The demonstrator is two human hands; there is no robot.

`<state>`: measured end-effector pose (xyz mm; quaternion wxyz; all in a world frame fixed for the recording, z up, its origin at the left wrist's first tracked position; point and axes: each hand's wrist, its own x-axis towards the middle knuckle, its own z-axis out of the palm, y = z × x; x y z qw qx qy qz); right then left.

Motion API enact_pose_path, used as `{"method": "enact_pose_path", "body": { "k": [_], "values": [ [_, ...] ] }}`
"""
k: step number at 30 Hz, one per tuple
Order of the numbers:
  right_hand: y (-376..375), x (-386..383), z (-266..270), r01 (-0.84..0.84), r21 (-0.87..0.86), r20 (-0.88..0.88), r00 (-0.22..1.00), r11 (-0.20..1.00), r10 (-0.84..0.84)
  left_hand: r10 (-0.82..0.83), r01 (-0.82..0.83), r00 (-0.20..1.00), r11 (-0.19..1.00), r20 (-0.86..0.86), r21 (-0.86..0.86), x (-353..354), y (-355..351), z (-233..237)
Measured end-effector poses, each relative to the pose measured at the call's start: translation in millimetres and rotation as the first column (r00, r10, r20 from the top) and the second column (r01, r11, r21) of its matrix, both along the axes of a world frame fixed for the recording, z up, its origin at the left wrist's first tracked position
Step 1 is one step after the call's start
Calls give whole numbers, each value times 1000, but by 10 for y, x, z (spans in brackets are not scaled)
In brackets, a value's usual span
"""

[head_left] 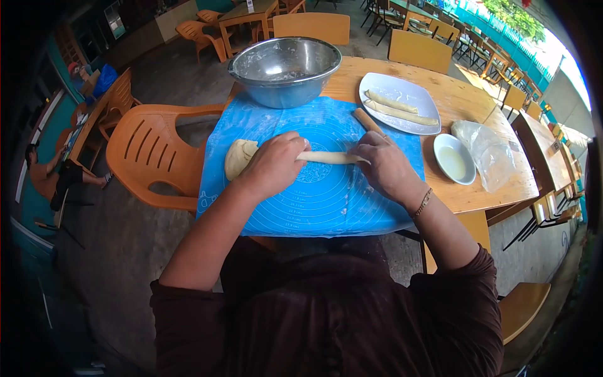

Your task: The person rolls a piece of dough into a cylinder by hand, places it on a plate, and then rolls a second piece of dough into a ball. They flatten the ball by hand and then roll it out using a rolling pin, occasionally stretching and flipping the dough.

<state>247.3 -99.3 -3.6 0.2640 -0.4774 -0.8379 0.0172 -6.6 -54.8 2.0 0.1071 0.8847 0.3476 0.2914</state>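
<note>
A strip of dough stretches between my two hands over the blue mat. Its left end is in the closed fingers of my left hand; its right end is in those of my right hand. A larger lump of dough rests on the mat, just left of my left hand. The wooden rolling pin lies beyond my right hand, which partly hides it. Dough rolls lie on a white plate at the back right.
A metal bowl stands at the mat's back edge. Right of the mat are a small bowl of liquid and a clear plastic bag. An orange chair is at the left. A person sits far left.
</note>
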Motion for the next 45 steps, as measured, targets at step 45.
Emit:
{"method": "enact_pose_path", "body": {
  "k": [45],
  "values": [
    [-323, -176, -6, -108, -140, -16, 994, 984, 107, -77, 25, 960, 981, -267, -194, -118, -427, 53]
  ]
}}
